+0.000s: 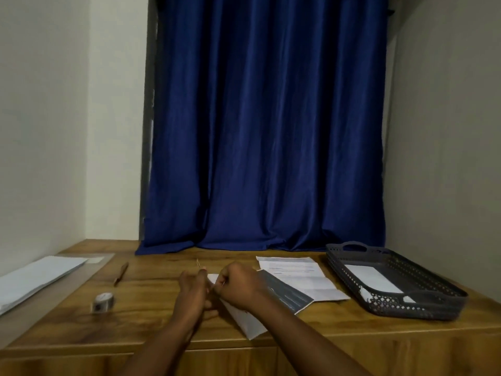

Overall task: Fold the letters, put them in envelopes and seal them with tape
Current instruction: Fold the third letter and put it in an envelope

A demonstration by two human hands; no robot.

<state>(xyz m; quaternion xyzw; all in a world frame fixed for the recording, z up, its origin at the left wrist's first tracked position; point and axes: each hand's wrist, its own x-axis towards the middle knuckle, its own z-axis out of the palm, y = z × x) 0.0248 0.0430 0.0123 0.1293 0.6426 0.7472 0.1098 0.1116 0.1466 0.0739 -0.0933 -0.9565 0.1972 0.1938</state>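
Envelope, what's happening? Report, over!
Both hands, left and right, pinching at the white envelope. Tape roll sits left. Nothing blocking.

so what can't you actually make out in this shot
- Head view: what the left hand and right hand pinch; they cover that end of the envelope.
- Print on the unfolded letter: too small and blurred.
- Tape roll: blurred.
- Envelope stack: cut off by the left edge.

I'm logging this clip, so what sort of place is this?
Probably a home room corner: a wooden table between plain walls, a blue curtain behind, letters and a dark tray on it.
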